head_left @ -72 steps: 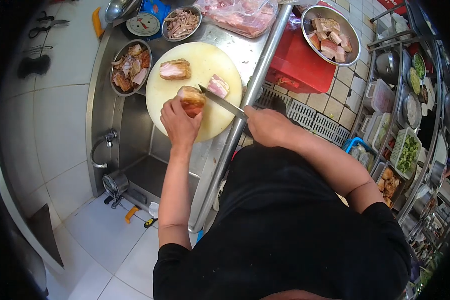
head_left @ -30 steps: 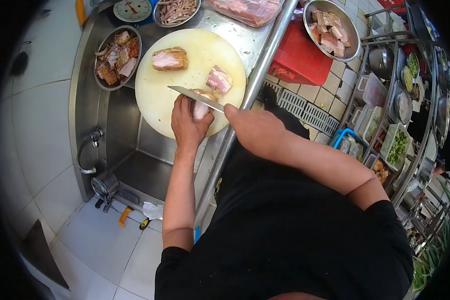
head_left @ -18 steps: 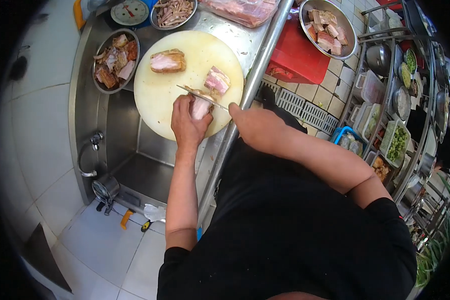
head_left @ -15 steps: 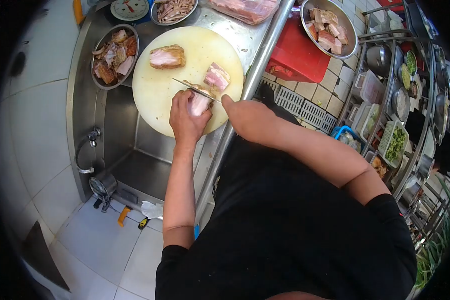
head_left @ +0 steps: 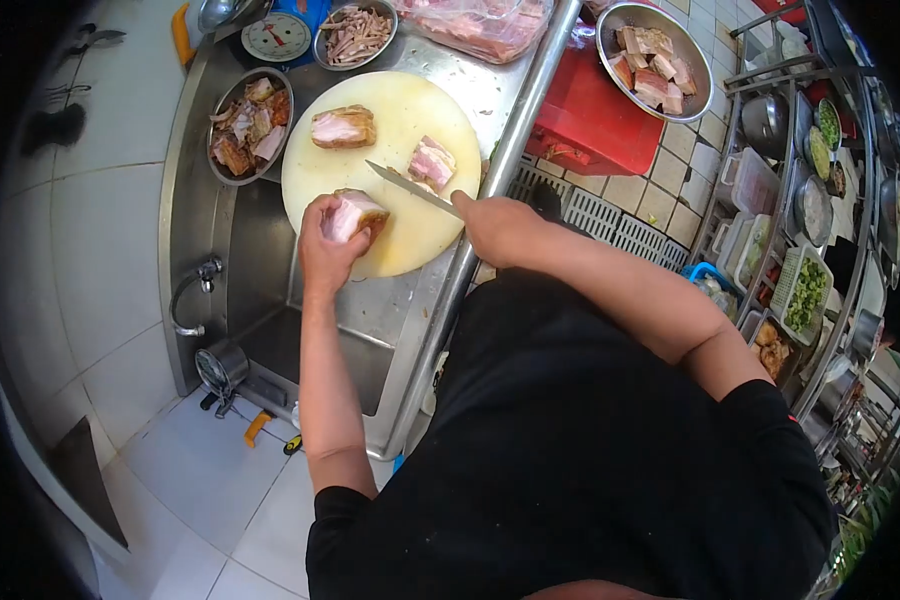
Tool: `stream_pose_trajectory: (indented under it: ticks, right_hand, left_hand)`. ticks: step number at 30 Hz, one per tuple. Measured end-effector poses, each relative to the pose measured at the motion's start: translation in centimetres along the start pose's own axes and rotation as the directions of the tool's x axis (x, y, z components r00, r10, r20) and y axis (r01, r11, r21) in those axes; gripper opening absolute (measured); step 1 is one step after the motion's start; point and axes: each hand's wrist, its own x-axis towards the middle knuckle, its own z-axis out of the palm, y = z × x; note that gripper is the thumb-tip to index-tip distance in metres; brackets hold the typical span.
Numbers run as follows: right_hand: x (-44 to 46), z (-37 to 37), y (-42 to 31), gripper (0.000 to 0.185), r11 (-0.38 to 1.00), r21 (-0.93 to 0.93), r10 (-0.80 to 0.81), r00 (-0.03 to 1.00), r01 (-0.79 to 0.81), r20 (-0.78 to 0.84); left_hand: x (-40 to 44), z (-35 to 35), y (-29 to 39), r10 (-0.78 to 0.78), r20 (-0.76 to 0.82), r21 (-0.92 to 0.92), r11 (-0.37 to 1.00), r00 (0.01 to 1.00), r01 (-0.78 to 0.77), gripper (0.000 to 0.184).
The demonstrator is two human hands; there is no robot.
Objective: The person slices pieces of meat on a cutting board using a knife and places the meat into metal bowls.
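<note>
My left hand [head_left: 327, 250] is closed around a chunk of pork belly [head_left: 356, 214] with a browned rind, at the near left part of the round white cutting board [head_left: 390, 105]. In my right hand [head_left: 498, 230] is a knife [head_left: 410, 186], its blade pointing left across the board, apart from the held chunk. Just beyond the blade lies a cut piece of pork [head_left: 433, 160], with a smaller bit partly behind the blade. Another browned block of pork [head_left: 344, 127] rests at the far left of the board.
The board sits over a steel sink [head_left: 270, 250] with a faucet [head_left: 190, 295]. Around it are a bowl of meat scraps [head_left: 250, 125], a bowl of meat strips [head_left: 354, 35], a scale [head_left: 276, 37] and bagged meat [head_left: 480, 25]. A bowl of pork chunks [head_left: 656, 62] stands by a red box [head_left: 595, 110].
My left hand has moved left and nearer with its chunk, away from the blade. The knife has come off the meat and now lies more plainly in view, beside the cut piece.
</note>
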Motion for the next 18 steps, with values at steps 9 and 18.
stream_pose_trajectory:
  ticks: [9,18]
  right_hand:
    - [-0.4,-0.9,-0.7,0.068,0.993,0.115,-0.020,1.000,0.020,0.000]
    - [-1.3,0.4,0.1,0.055,0.995,-0.006,-0.098,0.984,0.098,-0.147]
  left_hand:
    - [0.4,1.6,7.6,0.176,0.112,0.304,0.931,0.978,-0.203,0.056]
    - [3.6,5.6,10.5,0.216,0.497,0.627,0.580,0.841,-0.520,0.034]
